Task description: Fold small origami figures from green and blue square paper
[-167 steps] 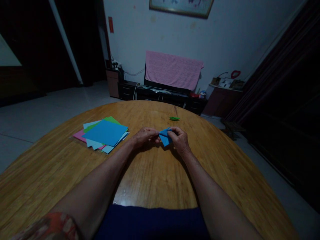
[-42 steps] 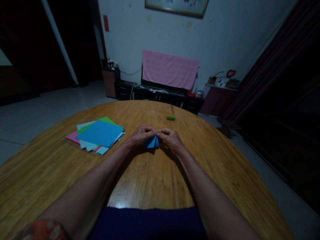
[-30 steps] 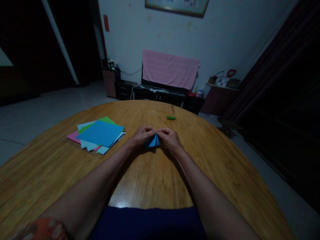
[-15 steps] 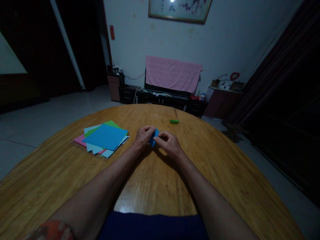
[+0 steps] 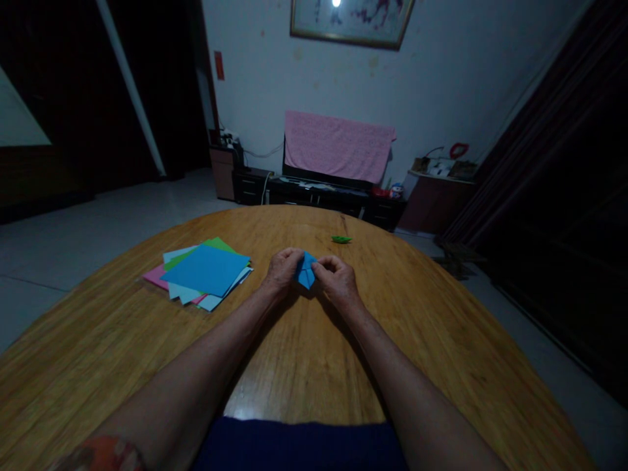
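Note:
A small folded piece of blue paper (image 5: 306, 273) is held between my two hands, just above the middle of the table. It has a pointed lower end, and crease lines show on its face. My left hand (image 5: 283, 268) pinches its left edge, fingers curled. On the other side my right hand (image 5: 337, 278) grips the right edge between thumb and fingers. Beyond the hands lies a small folded green paper shape (image 5: 341, 239). To the left rests a fanned stack of coloured paper sheets, with a blue sheet (image 5: 209, 268) on top.
The round wooden table (image 5: 304, 366) fills the foreground. Past its far edge stand a low black cabinet (image 5: 314, 196) and a screen draped with a pink towel (image 5: 338, 145). A side cabinet (image 5: 434, 199) with odds and ends is at the right.
The blue paper has been turned or spread so a wider, creased face shows. My right hand has shifted slightly right, with its thumb now at the paper's right edge.

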Motion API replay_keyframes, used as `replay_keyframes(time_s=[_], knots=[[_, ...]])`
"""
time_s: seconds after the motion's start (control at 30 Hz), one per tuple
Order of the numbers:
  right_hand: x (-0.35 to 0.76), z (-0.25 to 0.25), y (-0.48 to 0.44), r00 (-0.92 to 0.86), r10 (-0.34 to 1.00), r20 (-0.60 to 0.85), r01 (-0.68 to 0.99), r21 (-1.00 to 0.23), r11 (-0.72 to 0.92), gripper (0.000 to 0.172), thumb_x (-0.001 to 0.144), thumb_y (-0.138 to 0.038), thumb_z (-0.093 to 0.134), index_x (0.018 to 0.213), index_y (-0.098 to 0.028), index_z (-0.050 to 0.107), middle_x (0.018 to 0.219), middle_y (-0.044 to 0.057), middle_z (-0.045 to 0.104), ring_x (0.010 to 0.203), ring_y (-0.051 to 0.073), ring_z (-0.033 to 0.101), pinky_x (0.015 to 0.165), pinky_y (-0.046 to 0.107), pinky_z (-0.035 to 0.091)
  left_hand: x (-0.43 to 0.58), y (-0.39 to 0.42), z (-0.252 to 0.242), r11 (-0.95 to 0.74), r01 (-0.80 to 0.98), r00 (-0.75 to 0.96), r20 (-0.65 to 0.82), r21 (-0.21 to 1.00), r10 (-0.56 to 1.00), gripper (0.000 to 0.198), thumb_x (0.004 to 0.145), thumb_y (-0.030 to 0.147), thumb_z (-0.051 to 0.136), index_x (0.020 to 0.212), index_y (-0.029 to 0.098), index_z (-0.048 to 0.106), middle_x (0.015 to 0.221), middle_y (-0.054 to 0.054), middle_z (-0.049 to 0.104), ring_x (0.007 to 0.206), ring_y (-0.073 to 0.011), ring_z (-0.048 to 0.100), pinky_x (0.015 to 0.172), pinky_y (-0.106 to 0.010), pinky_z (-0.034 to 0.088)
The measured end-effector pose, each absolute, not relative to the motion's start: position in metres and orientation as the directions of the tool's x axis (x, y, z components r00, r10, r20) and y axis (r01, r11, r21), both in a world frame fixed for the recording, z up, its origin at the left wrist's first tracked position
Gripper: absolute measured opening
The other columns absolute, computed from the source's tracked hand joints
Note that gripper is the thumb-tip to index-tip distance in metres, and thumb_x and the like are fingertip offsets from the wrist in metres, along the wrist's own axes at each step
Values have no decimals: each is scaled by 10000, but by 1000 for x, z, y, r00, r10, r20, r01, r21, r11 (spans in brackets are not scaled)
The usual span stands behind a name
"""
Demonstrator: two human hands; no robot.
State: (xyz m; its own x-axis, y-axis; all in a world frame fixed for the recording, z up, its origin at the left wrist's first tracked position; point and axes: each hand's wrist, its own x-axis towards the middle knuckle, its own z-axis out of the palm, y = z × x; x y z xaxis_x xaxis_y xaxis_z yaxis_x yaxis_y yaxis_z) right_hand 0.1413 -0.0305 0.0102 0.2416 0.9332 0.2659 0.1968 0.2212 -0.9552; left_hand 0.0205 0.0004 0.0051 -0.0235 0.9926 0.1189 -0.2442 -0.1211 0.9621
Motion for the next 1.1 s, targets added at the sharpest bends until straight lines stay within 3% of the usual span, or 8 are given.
replay_keyframes(time_s=[0.13,0.3,0.53,0.8,1.1], knots=[[142,11,-30,242,926,289,184,-951,249,207,619,-374,663,669,-185,593,571,-29,536,522,109,459,528,244,395,18,3,5,-119,-260,-7,122,958,993,214,648,345,639,621,154,545,523,53,452,494,-76,409,470,-194,343],[151,10,-30,179,922,343,276,-917,288,204,646,-380,655,664,-186,596,597,-21,549,546,112,463,538,241,384,8,6,7,-91,-231,86,114,969,990,333,584,283,742,881,149,669,660,12,603,569,-97,512,549,-218,410],[160,5,-26,123,920,372,262,-906,331,211,661,-386,658,717,-189,604,659,-11,588,590,128,517,570,250,416,4,-6,11,23,-323,183,39,946,982,332,551,272,800,832,174,653,689,9,617,555,-104,541,523,-228,417],[162,3,-24,139,903,407,286,-889,357,208,689,-384,654,756,-189,627,713,10,623,639,143,546,595,252,428,1,-2,9,-22,-276,234,90,961,968,243,557,262,799,704,146,646,583,22,574,482,-76,493,477,-209,367],[165,8,-29,61,892,448,339,-850,404,194,712,-383,644,750,-193,641,707,7,613,667,148,543,633,263,433,-1,-5,7,101,-294,317,-3,951,948,324,567,263,816,850,164,694,671,-19,632,536,-107,556,513,-237,430]])
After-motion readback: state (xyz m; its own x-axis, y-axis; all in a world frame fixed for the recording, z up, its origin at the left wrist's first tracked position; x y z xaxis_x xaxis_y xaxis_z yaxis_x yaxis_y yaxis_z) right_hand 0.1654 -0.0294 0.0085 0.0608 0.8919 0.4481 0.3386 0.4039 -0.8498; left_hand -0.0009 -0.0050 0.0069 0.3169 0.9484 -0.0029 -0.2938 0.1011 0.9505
